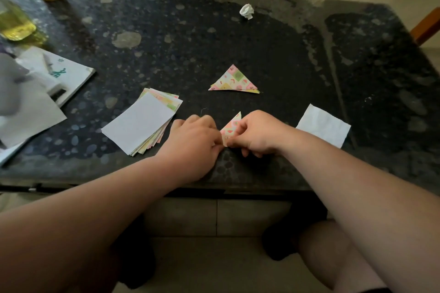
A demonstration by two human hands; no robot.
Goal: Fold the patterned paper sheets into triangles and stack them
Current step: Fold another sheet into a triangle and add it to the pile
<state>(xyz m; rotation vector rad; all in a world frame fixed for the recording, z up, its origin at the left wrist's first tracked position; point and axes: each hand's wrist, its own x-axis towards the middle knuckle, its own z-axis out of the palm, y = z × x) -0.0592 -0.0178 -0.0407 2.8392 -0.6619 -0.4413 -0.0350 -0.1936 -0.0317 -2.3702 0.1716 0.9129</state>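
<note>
1. Paper under work: a patterned sheet (pixel 230 129), partly folded with one point standing up, sits near the front edge of the dark speckled stone table (pixel 238 43), between the two hands.
2. Left hand (pixel 197 137): fingers curled, the tips pinching the sheet's lower left edge.
3. Right hand (pixel 258 133): thumb and forefinger pinch the same sheet from the right, and the other fingers are tucked under.
4. Finished triangles (pixel 234 81): a small stack lying flat farther back, well apart from the hands. A second piece's edge shows beneath the top one.
5. Unfolded supply (pixel 140 123): a fanned pile, white backs up and patterned edges showing, just beside the left hand.
6. Bystanders: a white square sheet (pixel 323 125) to the right, a crumpled paper ball (pixel 247 10) at the rear, and a booklet (pixel 69 74) at the left.
7. Handling (a judgement): the sheet is probably very light, thin and limp, so it takes a crease readily but would not lose a wrong one.
   - It is best held at corners and edges by the fingertips.
   - Corners should be matched before the fold is pressed.
   - It would likely slide on the smooth stone, so one hand should pin it while the other runs along the crease.
   - A careless nudge could scatter the stack.
</note>
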